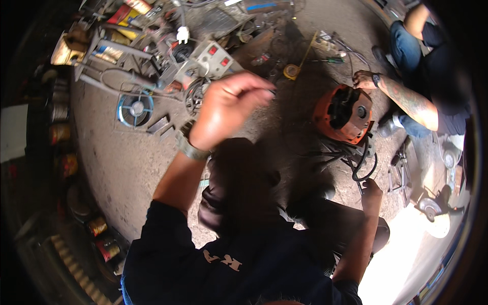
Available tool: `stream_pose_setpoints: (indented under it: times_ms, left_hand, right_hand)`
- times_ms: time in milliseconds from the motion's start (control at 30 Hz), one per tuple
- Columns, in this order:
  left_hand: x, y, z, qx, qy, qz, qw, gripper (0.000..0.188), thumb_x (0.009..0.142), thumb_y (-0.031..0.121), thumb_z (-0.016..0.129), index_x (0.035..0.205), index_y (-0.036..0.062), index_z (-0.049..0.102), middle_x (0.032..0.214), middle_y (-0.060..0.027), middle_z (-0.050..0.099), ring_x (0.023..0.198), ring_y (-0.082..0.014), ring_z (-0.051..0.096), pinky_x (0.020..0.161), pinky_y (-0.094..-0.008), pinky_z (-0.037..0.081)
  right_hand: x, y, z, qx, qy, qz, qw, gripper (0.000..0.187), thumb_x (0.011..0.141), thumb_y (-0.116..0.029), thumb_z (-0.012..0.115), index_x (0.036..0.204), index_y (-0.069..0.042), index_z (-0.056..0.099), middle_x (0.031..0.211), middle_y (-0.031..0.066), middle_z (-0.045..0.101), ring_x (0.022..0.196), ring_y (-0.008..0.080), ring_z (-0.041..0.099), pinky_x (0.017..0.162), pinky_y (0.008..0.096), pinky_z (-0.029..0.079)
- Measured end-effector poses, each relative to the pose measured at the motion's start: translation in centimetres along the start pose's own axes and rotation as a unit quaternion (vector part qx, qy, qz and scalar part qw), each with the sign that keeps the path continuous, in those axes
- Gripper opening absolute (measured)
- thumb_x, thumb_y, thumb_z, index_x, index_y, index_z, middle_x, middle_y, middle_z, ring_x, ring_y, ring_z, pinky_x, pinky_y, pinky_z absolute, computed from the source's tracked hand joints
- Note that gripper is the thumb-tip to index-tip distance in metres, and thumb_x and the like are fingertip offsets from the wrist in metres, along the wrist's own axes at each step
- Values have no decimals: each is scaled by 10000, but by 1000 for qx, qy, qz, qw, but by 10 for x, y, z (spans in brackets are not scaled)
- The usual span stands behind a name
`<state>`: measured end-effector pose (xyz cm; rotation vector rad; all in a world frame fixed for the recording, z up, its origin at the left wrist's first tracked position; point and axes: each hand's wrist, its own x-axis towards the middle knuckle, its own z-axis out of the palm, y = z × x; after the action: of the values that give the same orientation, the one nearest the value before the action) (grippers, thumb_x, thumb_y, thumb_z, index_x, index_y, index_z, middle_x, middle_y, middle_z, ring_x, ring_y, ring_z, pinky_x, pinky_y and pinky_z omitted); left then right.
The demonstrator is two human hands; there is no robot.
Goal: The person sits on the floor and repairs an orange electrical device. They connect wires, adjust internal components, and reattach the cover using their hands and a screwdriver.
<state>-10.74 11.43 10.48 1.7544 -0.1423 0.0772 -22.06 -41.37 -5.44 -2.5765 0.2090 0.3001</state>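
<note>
My left hand [229, 104] is raised in front of me, slightly blurred, with its fingers pinched together. A tiny dark bit shows at the fingertips, too small to name. Low on the right, my right hand [372, 190] is closed beside a black corrugated cable [367, 158]. A thin dark piece shows at its fingers, but I cannot make out what it is. Just beyond that hand, an orange machine housing [325, 119] lies on the floor, its dark inside exposed. Another person's hand [363, 80] touches or nearly touches its far edge.
A yellow tape measure [291, 71] and a green screwdriver [334, 60] lie farther off. At left stand a grey box with red switches [216, 58], a round blue-rimmed fan [135, 109] and a metal frame [86, 71]. An angle grinder [431, 207] lies at right. A co-worker [447, 76] crouches opposite.
</note>
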Motion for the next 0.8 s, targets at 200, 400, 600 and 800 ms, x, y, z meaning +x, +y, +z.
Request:
stream_pose_setpoints:
  times_ms: [200, 400, 600, 800]
  left_hand:
    - [-79, 69, 89, -120, -130, 132, 975, 119, 870, -6, 770, 975, 41, 740, 962, -105, 737, 904, -262, 727, 782, -363, 574]
    - [-126, 35, 193, -369, -212, -205, 881, 156, 957, 91, 728, 1040, -41, 730, 910, -88, 743, 772, -121, 685, 714, -290, 553]
    - [-133, 15, 225, -470, -164, -260, 828, 207, 954, 96, 731, 1066, -77, 718, 903, -104, 739, 781, -128, 698, 711, -277, 586]
    - [-126, 10, 229, -534, -109, -262, 796, 208, 965, 102, 713, 1078, -72, 732, 922, -106, 749, 810, -157, 732, 741, -297, 615]
  right_hand:
    - [16, 27, -11, 359, 200, -16, 912, 350, 1125, -236, 446, 1267, -30, 690, 1041, 73, 700, 776, 138, 580, 738, 286, 488]
    - [-37, -83, -68, 344, 239, -95, 903, 274, 1106, -137, 538, 1321, -7, 645, 1091, 45, 663, 826, 56, 498, 736, 209, 416]
    - [-91, -193, -77, 56, 31, -363, 929, 315, 942, -1, 692, 1256, 28, 717, 1036, 111, 635, 945, 211, 621, 802, 321, 499]
    - [-79, -197, -71, 29, 73, -340, 937, 303, 926, 68, 696, 1218, 2, 734, 999, 93, 660, 903, 218, 666, 804, 342, 538]
